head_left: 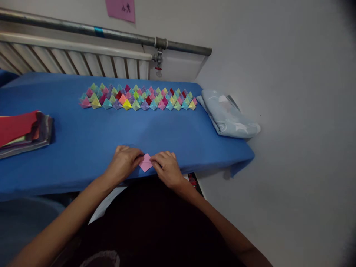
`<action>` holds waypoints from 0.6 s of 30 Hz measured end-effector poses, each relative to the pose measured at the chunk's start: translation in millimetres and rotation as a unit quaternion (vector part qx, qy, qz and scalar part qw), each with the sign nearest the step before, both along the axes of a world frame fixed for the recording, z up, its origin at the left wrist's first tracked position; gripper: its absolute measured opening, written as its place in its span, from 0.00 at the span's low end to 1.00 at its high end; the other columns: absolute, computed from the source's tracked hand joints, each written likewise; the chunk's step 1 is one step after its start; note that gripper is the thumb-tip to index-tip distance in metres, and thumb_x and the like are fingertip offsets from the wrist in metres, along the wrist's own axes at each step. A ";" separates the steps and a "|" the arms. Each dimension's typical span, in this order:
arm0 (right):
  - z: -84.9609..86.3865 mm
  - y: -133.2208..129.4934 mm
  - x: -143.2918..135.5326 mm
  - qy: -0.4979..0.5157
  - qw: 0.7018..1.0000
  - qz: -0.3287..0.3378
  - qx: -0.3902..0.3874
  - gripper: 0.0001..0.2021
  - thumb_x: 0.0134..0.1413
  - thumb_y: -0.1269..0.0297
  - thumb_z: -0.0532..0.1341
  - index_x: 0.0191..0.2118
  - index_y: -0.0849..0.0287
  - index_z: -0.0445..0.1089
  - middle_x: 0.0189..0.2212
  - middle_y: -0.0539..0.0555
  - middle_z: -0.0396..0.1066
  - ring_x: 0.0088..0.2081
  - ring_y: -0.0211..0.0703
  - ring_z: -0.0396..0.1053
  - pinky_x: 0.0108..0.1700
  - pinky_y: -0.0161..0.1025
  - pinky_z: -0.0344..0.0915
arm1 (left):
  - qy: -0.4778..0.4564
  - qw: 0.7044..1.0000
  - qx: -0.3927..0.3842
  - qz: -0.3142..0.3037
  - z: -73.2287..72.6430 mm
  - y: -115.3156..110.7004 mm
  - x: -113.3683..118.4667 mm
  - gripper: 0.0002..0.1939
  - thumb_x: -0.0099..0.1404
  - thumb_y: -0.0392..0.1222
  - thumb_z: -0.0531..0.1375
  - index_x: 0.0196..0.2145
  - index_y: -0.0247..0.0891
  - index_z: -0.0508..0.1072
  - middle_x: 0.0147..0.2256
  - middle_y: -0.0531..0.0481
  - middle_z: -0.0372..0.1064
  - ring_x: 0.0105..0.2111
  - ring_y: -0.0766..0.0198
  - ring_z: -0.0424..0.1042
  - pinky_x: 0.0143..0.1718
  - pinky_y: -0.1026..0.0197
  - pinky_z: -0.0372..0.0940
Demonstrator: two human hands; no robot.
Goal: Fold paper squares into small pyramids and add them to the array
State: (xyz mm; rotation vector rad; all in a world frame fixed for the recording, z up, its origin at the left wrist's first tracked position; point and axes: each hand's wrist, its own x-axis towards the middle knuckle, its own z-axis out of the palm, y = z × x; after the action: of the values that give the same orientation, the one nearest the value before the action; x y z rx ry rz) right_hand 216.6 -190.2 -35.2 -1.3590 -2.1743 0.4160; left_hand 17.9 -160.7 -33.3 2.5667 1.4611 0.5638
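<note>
A small pink folded paper point(146, 163), diamond-shaped with a crease across its middle, is at the front edge of the blue-covered table point(105, 133). My left hand point(125, 160) pinches its left corner between thumb and fingers. On the opposite corner, my right hand point(167, 167) is closed in the same way. Beyond both hands, several rows of folded paper pieces point(145, 105) in many colours stand close together along the back of the table.
At the left lies a stack of coloured paper point(19, 128), red on top. A folded pale blue cloth point(230, 116) rests at the right end by the wall. Behind the table are a white radiator point(91, 63) and a metal pipe point(122, 36) with a valve point(159, 55).
</note>
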 end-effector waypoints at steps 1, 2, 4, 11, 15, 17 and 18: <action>-0.2 0.0 0.0 -0.002 1.000 0.000 0.002 0.07 0.63 0.70 0.58 0.40 0.55 0.74 0.39 0.49 0.77 0.40 0.42 0.66 0.45 0.41 0.53 | 0.000 1.000 0.004 0.002 -1.0 -0.4 -0.1 0.10 0.69 0.43 0.55 0.37 0.41 0.76 0.32 0.50 0.77 0.33 0.60 0.71 0.43 0.54 0.56; -0.3 0.0 0.0 -0.006 1.000 -0.001 0.004 0.07 0.63 0.70 0.59 0.40 0.55 0.74 0.39 0.50 0.76 0.40 0.42 0.66 0.45 0.41 0.53 | 0.001 1.000 0.009 0.002 -1.8 -1.0 -0.2 0.10 0.69 0.43 0.55 0.37 0.41 0.76 0.32 0.50 0.76 0.33 0.60 0.71 0.43 0.54 0.56; -0.3 -0.2 -0.2 -0.014 1.000 -0.003 0.003 0.07 0.63 0.69 0.58 0.40 0.55 0.75 0.39 0.50 0.76 0.40 0.42 0.65 0.44 0.41 0.53 | 0.005 1.000 0.023 0.003 -3.2 -3.3 -0.4 0.10 0.70 0.43 0.55 0.38 0.40 0.75 0.33 0.50 0.76 0.33 0.59 0.70 0.43 0.54 0.56; 1.7 0.0 -0.1 -0.020 1.000 0.000 -0.003 0.08 0.63 0.70 0.58 0.41 0.55 0.74 0.39 0.51 0.75 0.41 0.42 0.65 0.45 0.42 0.54 | 0.019 0.988 0.154 -0.025 -4.2 -12.0 -0.8 0.12 0.72 0.40 0.52 0.45 0.40 0.74 0.34 0.46 0.73 0.35 0.58 0.68 0.40 0.54 0.57; 2.6 1.6 -0.4 -0.022 1.000 -0.003 -0.007 0.07 0.62 0.70 0.58 0.40 0.55 0.75 0.38 0.51 0.75 0.40 0.42 0.65 0.44 0.41 0.54 | 0.018 0.971 0.198 -0.135 -5.5 -10.5 -4.3 0.15 0.72 0.34 0.49 0.47 0.42 0.74 0.37 0.47 0.74 0.35 0.61 0.69 0.43 0.54 0.57; 2.4 2.4 -0.9 -0.018 1.000 -0.006 -0.007 0.07 0.62 0.70 0.58 0.39 0.55 0.75 0.37 0.50 0.75 0.40 0.41 0.65 0.43 0.41 0.54 | 0.021 0.965 0.199 -0.169 -7.1 -10.0 -8.3 0.14 0.72 0.33 0.49 0.46 0.41 0.74 0.39 0.47 0.76 0.37 0.61 0.71 0.47 0.52 0.57; 2.0 2.7 -1.1 -0.017 1.000 -0.006 -0.006 0.07 0.62 0.69 0.58 0.39 0.55 0.75 0.37 0.50 0.75 0.40 0.41 0.65 0.43 0.41 0.54 | 0.023 0.964 0.198 -0.178 -8.2 -10.4 -10.9 0.15 0.72 0.33 0.49 0.46 0.41 0.74 0.40 0.47 0.76 0.38 0.62 0.71 0.49 0.51 0.56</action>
State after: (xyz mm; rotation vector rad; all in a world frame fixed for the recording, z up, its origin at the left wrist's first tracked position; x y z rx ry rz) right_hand 215.5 -187.5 -33.2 -1.3947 -2.1933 0.4035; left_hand 6.9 -171.1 -41.5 3.0660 0.9283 0.8121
